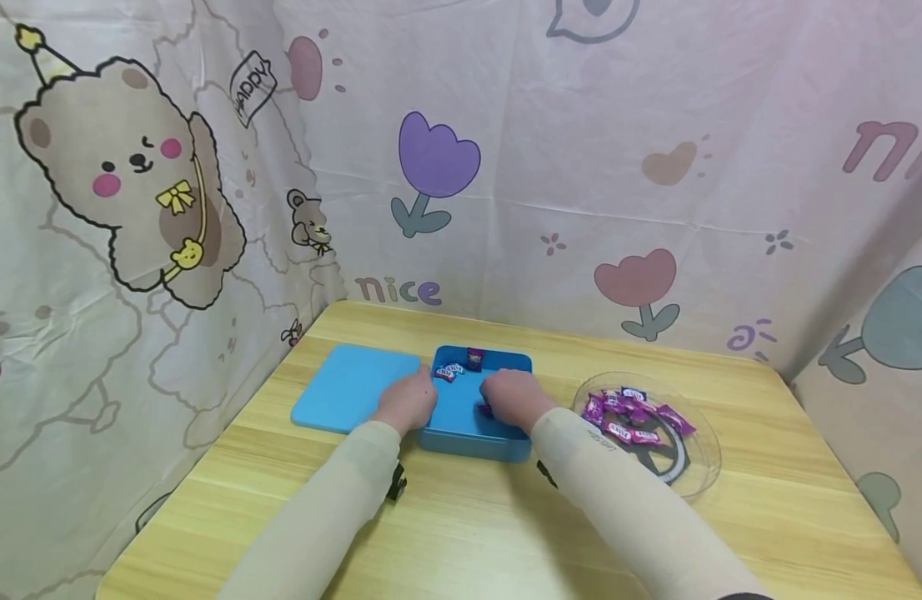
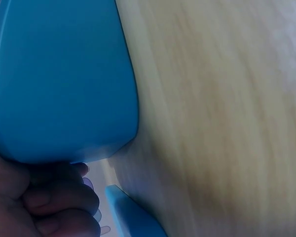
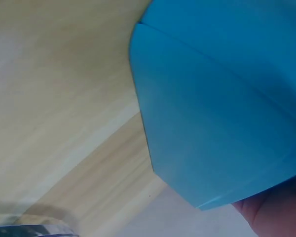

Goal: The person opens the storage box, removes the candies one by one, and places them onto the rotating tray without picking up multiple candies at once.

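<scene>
A blue rectangular box (image 1: pixel 476 447) stands uncovered on the table. My left hand (image 1: pixel 410 400) grips its left rim, and in the left wrist view the curled fingers (image 2: pixel 64 197) lie against the outside of the wall. Over the box's right side, my right hand (image 1: pixel 515 395) reaches in with a purple-wrapped candy (image 1: pixel 485 409) at its fingertips; the hand covers part of it. Towards the back of the box lie another purple candy (image 1: pixel 474 359) and white-and-purple wrapped candy (image 1: pixel 449 372).
Left of the box a flat blue lid (image 1: pixel 348 387) lies on the table. A clear round plastic container (image 1: pixel 704 467) with several purple and pink wrapped candies (image 1: pixel 618 432) is at the right, close to the right forearm. A printed cloth (image 1: pixel 521 242) hangs behind the table.
</scene>
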{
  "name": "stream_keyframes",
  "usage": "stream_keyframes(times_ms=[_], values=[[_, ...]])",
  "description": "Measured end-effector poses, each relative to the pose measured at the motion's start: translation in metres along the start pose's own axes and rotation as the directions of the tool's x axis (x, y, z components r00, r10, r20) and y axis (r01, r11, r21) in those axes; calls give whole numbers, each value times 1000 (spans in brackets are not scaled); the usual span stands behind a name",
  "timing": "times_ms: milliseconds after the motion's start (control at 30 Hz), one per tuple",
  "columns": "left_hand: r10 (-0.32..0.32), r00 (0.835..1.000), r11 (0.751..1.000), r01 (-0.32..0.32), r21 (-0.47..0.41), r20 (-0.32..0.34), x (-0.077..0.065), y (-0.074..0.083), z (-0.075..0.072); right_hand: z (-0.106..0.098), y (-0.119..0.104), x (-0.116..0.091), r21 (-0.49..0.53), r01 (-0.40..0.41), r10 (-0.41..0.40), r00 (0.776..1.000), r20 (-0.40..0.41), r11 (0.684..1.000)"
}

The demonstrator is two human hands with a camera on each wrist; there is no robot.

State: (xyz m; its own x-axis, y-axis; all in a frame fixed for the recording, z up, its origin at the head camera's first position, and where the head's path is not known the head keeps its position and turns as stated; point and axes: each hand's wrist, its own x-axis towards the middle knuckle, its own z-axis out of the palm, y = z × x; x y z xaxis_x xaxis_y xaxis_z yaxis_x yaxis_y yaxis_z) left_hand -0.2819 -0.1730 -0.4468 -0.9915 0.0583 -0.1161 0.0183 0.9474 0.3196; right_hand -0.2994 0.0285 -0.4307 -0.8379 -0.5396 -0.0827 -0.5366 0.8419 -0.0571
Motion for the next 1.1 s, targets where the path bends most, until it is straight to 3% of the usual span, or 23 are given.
stream_keyframes(times_ms=[167,400,533,867,1100], values=[[-3,1000,1000,3,-5,-2,0,0,0,-1,3,-4,11,7,-7,1000,3,1000],[-16,1000,1000,16,-10,2,0,2,0,0,7,-6,-81,55,-53,998,28,995],[-21,1000,1000,21,-14,2,-1,2,0,3,11,-7,-80,76,-73,997,35,994],[-22,1000,999,22,-32,5,-1,1,0,4,16,-10,37,125,-126,992,31,992],[-15,1000,999,15,-34,4,1,1,1,-13,18,-24,104,160,-155,986,-55,982]])
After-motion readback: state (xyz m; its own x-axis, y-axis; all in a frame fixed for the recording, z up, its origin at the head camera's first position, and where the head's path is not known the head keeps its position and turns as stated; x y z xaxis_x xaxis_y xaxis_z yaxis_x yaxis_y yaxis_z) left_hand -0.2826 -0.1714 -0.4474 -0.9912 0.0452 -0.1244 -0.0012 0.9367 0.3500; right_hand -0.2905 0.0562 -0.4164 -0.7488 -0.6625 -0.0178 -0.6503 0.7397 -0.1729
